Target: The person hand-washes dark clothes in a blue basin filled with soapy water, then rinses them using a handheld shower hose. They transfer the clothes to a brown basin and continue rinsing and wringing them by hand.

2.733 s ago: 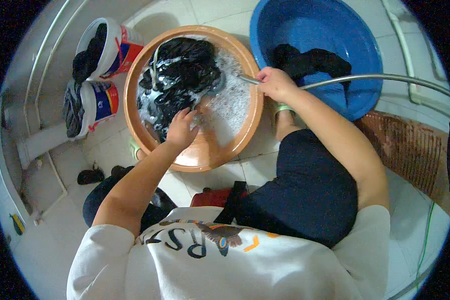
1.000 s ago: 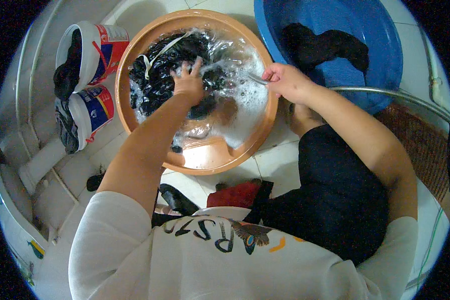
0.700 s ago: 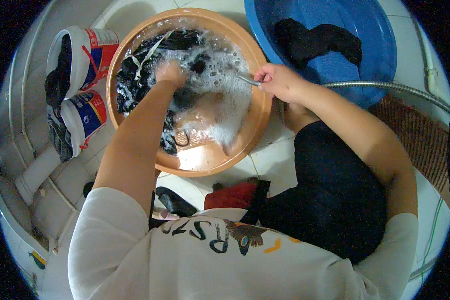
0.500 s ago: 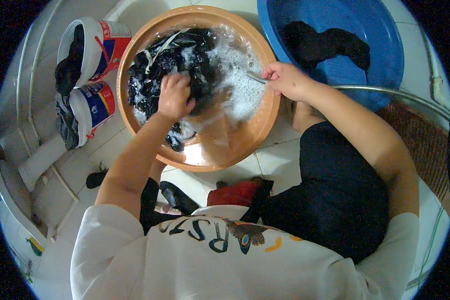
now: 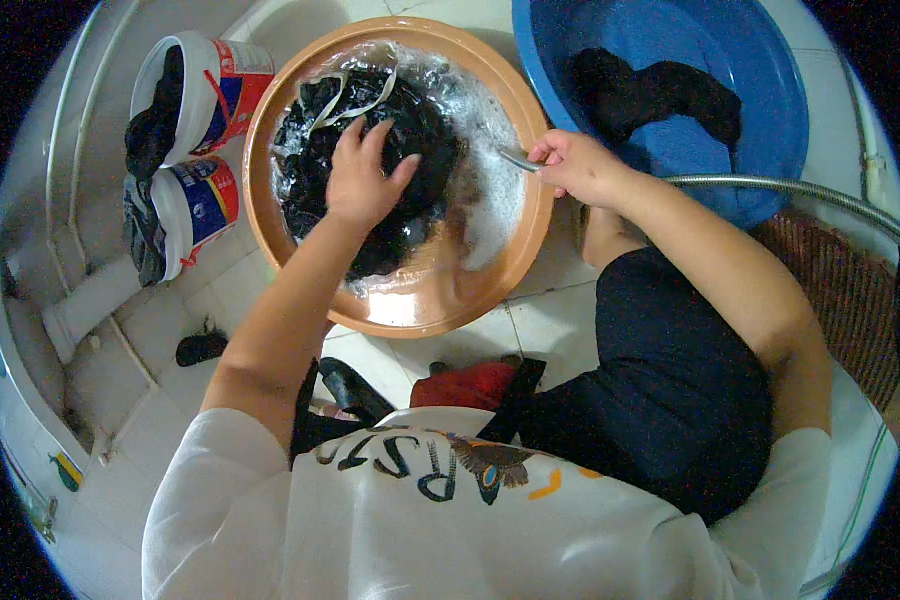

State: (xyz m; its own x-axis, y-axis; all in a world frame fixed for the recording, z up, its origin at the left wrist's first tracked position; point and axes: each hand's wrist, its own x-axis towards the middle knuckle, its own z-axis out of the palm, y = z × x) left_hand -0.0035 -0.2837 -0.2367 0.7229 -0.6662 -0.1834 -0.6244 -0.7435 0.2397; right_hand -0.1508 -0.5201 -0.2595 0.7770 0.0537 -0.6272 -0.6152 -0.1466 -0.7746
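Note:
An orange-brown basin (image 5: 440,318) holds foamy water and a wet black garment (image 5: 410,205) with a pale drawstring (image 5: 365,105). Fingers spread, my left hand (image 5: 365,180) rests over the garment, just below the drawstring. My right hand (image 5: 580,165) is closed round the end of a silver metal hose (image 5: 770,182) at the basin's right rim. The hose tip points left over the suds (image 5: 495,200). Whether water runs from it I cannot tell.
A blue tub (image 5: 770,130) with black cloth (image 5: 660,95) in it stands at the far right. To the left are two white buckets, an upper one (image 5: 240,85) and a lower one (image 5: 210,195), with dark cloth hanging out. A brown ribbed mat (image 5: 840,290) lies right.
My left fingers have spread out over the garment. The garment has bunched together, and its drawstring has shifted right. My right hand still grips the hose.

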